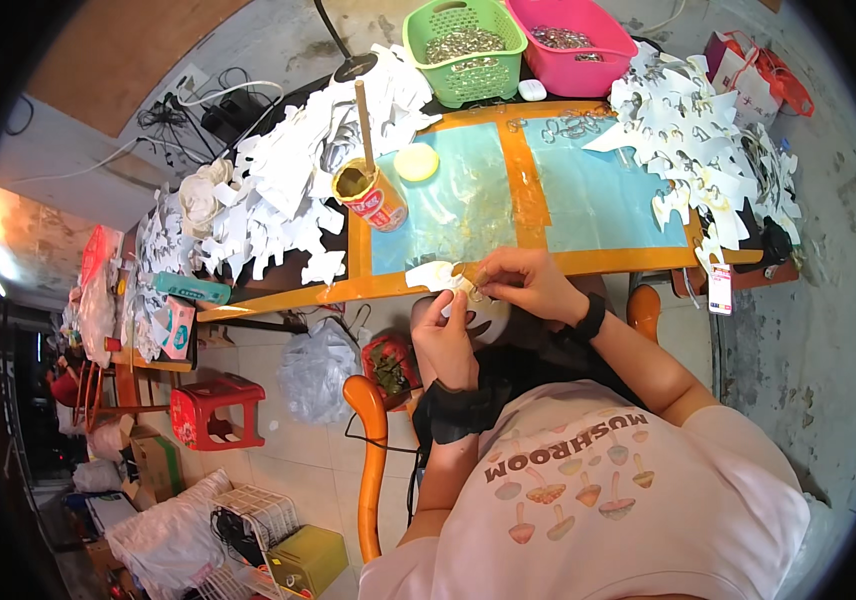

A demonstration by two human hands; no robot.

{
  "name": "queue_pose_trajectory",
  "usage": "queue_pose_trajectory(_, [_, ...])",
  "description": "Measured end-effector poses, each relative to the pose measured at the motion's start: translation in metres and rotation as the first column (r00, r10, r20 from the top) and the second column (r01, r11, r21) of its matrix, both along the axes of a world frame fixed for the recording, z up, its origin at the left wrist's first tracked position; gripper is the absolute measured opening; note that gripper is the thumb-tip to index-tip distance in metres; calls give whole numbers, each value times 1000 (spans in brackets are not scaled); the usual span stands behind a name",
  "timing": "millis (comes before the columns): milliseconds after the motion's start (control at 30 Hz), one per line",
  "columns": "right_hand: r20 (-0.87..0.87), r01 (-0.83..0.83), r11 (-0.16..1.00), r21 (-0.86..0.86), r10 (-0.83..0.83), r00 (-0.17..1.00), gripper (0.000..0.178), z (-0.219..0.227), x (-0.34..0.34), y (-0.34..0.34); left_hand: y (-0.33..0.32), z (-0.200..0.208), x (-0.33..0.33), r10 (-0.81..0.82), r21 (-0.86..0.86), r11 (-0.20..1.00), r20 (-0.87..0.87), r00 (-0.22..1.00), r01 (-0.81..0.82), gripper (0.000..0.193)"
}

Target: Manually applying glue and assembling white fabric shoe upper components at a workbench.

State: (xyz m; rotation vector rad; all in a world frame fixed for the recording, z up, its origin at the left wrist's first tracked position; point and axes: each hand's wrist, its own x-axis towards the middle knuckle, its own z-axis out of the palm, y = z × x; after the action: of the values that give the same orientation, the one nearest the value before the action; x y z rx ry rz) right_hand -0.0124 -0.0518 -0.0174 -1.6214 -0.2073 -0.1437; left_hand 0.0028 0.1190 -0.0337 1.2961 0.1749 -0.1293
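At the table's near edge, my left hand (451,343) is closed in a pinch on a small white cut piece (433,276). My right hand (530,284) meets it there, thumb and forefinger pressed together at a small brownish bit (466,271) against the piece. What that bit is, I cannot make out. Beyond my hands stands a red can (380,208) with a brown-smeared rim and a wooden stick (364,125) upright in it. A round pale-yellow lid (416,162) lies beside the can. Several metal rings (570,126) lie loose on the blue table covering (598,200).
White cut pieces are heaped at the left (283,160) and, with metal rings among them, at the right (688,130). A green basket (473,85) and a pink basket (588,72) of metal parts stand behind. Below left are a red stool (216,410) and an orange chair arm (368,470).
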Motion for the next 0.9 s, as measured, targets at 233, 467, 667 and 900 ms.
queue_pose_trajectory(233, [156,59,983,-173,-31,987,10,24,1,0,0,20,-2,-35,-134,990,-10,999,34,19])
queue_pose_trajectory(467, [390,307,868,-390,-147,909,9,45,-3,9,-4,34,-4,-105,-232,966,67,992,118,20])
queue_pose_trajectory(667, [347,383,870,-311,-271,898,5,73,-10,8,-20,48,0,-145,-380,893,266,953,242,31])
queue_pose_trajectory(900, [42,259,965,35,-260,965,6,90,-17,-30,-59,51,-8,-116,-417,867,361,925,272,15])
